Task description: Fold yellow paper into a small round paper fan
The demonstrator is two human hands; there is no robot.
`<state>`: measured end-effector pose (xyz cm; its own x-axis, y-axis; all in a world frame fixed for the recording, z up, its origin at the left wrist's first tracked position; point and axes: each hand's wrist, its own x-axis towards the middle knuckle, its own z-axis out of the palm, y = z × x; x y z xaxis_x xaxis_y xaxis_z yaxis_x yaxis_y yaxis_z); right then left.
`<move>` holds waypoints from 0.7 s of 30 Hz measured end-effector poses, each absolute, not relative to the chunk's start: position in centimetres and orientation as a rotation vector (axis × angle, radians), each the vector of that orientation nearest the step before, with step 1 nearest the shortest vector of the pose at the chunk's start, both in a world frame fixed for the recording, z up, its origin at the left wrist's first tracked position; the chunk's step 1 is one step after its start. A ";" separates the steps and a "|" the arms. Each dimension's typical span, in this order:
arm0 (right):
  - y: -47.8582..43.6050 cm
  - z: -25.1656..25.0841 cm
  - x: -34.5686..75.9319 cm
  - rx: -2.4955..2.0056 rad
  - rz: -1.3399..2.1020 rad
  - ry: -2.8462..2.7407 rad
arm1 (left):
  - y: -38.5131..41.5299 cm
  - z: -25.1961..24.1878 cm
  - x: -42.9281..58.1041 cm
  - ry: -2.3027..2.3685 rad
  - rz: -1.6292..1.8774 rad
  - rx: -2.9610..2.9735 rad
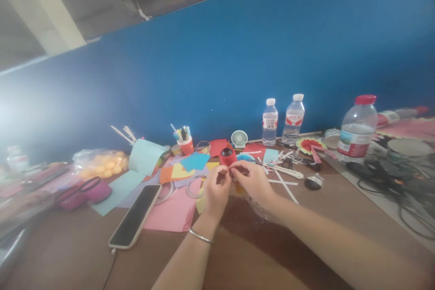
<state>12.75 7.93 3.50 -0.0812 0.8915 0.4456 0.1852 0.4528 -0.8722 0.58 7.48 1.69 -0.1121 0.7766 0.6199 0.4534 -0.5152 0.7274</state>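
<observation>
My left hand (216,189) and my right hand (250,180) meet over the brown table (78,253), fingertips pinched together on a small piece I cannot make out. A thin bangle sits on my left wrist. Just beyond the fingers stand a red paper cup (227,156) and loose coloured paper sheets (190,166). A pink sheet (173,214) lies under and left of my left hand. White paper strips (284,184) lie to the right of my right hand.
A phone (135,215) lies face up at the left with a cable. Two small water bottles (270,122) and a small fan (239,138) stand by the blue wall; a large bottle (357,130) and black cables (390,179) are at right. A pen cup (186,143) and a bag of orange balls (102,164) are at left.
</observation>
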 end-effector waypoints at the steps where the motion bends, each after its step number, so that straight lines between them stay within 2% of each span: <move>1: 8.0 3.5 12.7 -0.974 0.788 -1.555 | 7.5 1.7 0.6 1.348 1.669 1.875; 10: 8.9 3.7 12.8 -0.928 0.987 -1.463 | 7.6 2.0 1.0 1.217 1.660 1.731; 21: 8.8 3.5 13.1 -1.005 0.784 -1.536 | 8.0 1.7 0.6 1.103 1.630 1.544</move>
